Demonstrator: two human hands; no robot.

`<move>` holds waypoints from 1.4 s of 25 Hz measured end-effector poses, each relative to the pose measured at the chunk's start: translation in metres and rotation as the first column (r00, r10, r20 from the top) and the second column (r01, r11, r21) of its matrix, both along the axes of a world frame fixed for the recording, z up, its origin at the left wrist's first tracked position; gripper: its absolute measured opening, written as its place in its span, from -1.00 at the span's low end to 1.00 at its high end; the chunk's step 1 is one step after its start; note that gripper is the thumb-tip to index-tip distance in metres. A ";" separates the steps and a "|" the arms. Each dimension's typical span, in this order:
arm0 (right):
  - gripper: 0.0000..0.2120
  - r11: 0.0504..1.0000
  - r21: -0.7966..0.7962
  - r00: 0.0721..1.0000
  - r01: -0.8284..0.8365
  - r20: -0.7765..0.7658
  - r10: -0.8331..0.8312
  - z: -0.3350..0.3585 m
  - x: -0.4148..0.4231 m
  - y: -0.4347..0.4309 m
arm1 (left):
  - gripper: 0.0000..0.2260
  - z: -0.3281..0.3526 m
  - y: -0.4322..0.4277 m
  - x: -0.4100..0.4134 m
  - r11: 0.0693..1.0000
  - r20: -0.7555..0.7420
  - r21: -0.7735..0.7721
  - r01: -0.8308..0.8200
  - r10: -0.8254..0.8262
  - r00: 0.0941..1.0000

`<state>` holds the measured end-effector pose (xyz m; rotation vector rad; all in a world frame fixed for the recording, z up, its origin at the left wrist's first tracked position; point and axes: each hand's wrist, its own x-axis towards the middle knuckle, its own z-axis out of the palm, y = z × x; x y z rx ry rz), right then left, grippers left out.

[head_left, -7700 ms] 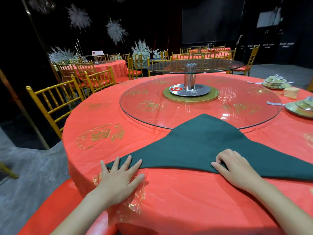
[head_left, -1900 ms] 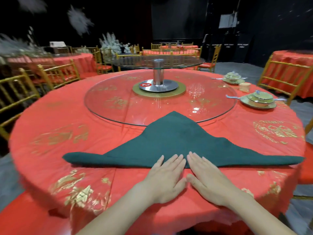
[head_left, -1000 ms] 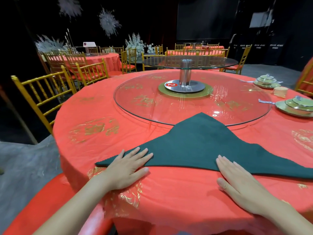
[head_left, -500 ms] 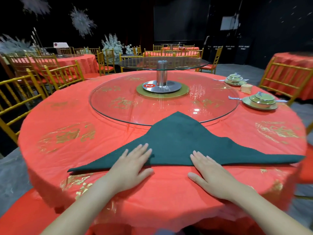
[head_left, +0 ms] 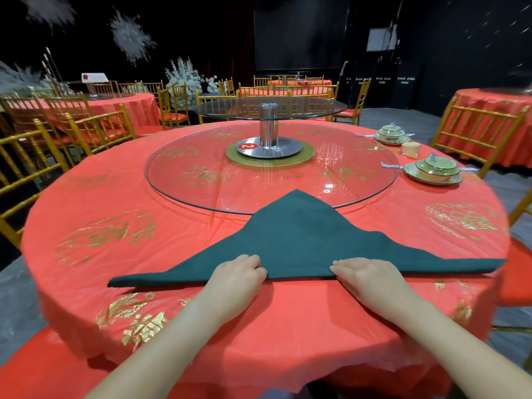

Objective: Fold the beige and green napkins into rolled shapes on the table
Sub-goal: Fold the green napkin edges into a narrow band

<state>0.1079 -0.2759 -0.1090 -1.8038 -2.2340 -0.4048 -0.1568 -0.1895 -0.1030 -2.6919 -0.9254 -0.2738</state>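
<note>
Left grip (head_left: 236,279) and right grip (head_left: 365,276) are both curling fingers onto the near folded edge of the green napkin (head_left: 302,240), pinching it on either side of its middle, hands apart. Green napkin is lying as a wide flat triangle on the red-clothed bench (head_left: 115,197), its tip overlapping the glass turntable (head_left: 230,182) rim. Green lidded dishes (head_left: 434,168) are sitting far right.

A red tablecloth (head_left: 115,203) with gold motifs lay under a wide glass turntable (head_left: 184,194). At its centre a steel post (head_left: 269,125) carried a smaller glass disc (head_left: 316,109), with a red number tag (head_left: 247,145) at the base. Two green lidded dish sets (head_left: 434,168) sat far right. Gold chairs (head_left: 95,128) and white flowers (head_left: 184,76) stood beyond.
</note>
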 end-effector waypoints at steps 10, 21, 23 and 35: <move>-0.83 0.974 -0.177 0.949 0.142 -0.256 -0.185 0.014 -0.001 0.005 | -0.78 0.006 -0.003 -0.007 0.952 0.175 -0.250 -0.174 0.221 0.960; -0.80 0.949 -0.196 0.913 0.246 -0.281 -0.295 0.009 -0.003 0.015 | -0.29 -0.007 -0.040 0.075 0.940 0.101 -0.337 0.043 -0.010 0.995; -0.65 0.981 -0.063 0.936 0.181 -0.295 -0.192 0.002 -0.012 0.011 | -0.25 -0.010 -0.047 0.092 0.937 0.041 -0.347 0.033 -0.020 0.999; 0.01 0.894 -0.384 0.940 0.230 -0.149 -0.306 -0.001 0.008 -0.039 | -0.09 -0.015 -0.048 0.094 0.943 0.007 -0.334 0.011 -0.010 1.000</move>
